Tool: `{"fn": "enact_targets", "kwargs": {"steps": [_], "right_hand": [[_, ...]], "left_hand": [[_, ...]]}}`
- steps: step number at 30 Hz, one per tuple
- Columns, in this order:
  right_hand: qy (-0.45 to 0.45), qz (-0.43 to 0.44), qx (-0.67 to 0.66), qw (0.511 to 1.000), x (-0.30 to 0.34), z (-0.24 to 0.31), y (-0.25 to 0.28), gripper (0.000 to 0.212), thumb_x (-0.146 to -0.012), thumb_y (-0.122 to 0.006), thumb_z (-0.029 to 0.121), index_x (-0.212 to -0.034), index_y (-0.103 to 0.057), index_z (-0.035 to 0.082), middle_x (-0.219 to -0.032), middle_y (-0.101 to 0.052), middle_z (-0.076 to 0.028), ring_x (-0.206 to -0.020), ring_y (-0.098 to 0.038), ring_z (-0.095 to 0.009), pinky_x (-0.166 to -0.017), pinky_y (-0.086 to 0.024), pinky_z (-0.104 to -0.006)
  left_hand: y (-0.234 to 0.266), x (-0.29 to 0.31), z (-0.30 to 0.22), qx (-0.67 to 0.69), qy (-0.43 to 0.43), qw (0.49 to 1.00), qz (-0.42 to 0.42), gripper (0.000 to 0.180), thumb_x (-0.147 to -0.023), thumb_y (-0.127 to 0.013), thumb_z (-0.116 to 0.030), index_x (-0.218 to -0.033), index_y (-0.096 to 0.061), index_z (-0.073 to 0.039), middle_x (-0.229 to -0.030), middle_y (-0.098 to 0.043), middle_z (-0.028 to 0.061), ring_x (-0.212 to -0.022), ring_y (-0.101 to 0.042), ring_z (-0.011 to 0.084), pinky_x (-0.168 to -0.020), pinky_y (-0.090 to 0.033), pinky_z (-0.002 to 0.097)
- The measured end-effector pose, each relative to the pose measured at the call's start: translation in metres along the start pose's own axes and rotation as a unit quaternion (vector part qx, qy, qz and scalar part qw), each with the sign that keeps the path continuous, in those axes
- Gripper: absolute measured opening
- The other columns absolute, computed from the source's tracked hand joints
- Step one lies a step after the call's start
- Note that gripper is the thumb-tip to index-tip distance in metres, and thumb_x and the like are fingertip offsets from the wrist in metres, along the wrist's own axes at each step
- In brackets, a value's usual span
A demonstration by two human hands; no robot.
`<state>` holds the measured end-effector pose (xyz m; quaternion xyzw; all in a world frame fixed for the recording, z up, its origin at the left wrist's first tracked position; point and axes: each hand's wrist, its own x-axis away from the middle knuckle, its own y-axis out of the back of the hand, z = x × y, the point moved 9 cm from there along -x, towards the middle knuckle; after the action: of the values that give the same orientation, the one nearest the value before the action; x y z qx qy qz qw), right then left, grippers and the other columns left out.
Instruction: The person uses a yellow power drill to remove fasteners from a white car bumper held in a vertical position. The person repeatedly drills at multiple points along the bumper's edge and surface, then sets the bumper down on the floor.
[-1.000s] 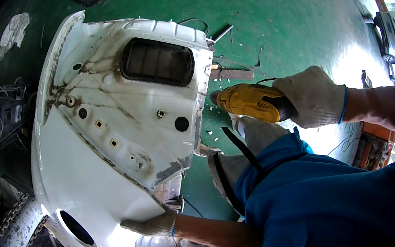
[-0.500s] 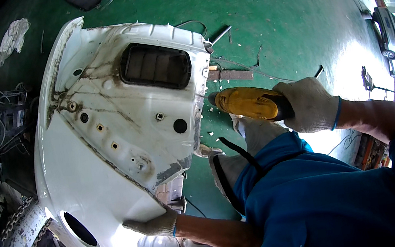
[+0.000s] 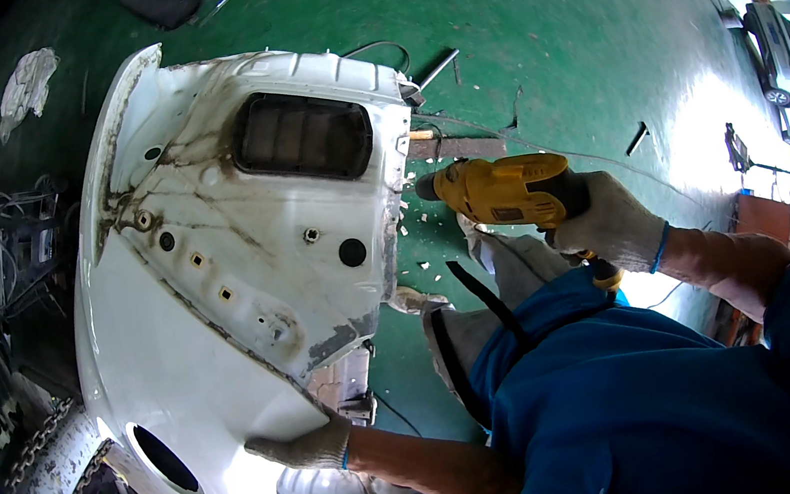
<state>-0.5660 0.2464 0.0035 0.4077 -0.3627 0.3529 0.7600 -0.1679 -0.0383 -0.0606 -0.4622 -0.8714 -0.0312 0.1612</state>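
Note:
A yellow and black power drill [image 3: 504, 193] is in my right hand [image 3: 619, 221], which wears a white work glove and wraps round its handle. The drill's black chuck points left, toward the right edge of a large white car body panel [image 3: 178, 358], with a gap visible between them. My left hand [image 3: 307, 448], also gloved, rests low on the panel beside its seam, fingers stretched along the surface. The panel has a dark rectangular vent [image 3: 301, 136], several small holes and brown stains. The tip of the drill is hard to make out.
Metal bars [image 3: 457, 146] and small pale scraps lie on the green floor [image 3: 579, 49] beyond the drill. Tangled cables and parts [image 3: 20, 239] stand at the left, above a chain [image 3: 39, 444]. A parked car [image 3: 776, 57] is at the far right.
My right hand has lowered slightly and turned the drill, so its side and the base of its handle now show. My left hand stays in place; the view has shifted slightly.

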Motion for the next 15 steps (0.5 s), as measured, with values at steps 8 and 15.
{"fn": "enact_targets", "kwargs": {"steps": [8, 15], "right_hand": [[0.16, -0.016, 0.348, 0.924, 0.011, 0.026, -0.012, 0.038, -0.081, -0.074, 0.019, -0.112, -0.063, 0.001, -0.085, -0.071, -0.013, -0.077, -0.072, -0.025, -0.07, -0.059, -0.0352], [0.166, 0.017, 0.444, 0.88, 0.002, 0.048, -0.029, 0.032, -0.085, -0.072, 0.024, -0.109, -0.062, 0.006, -0.083, -0.07, -0.013, -0.077, -0.071, -0.031, -0.071, -0.058, -0.0429]], "left_hand": [[0.003, -0.007, 0.005, 0.009, 0.009, 1.0, 0.022, 0.059, -0.095, -0.062, -0.044, -0.141, -0.054, -0.007, -0.138, -0.057, 0.015, -0.12, -0.061, 0.0355, -0.094, -0.057, 0.0534], [-0.003, 0.001, -0.007, -0.022, -0.005, 0.999, 0.047, 0.057, -0.098, -0.057, -0.039, -0.144, -0.051, -0.006, -0.143, -0.054, 0.0129, -0.124, -0.058, 0.0327, -0.104, -0.049, 0.0527]]}}
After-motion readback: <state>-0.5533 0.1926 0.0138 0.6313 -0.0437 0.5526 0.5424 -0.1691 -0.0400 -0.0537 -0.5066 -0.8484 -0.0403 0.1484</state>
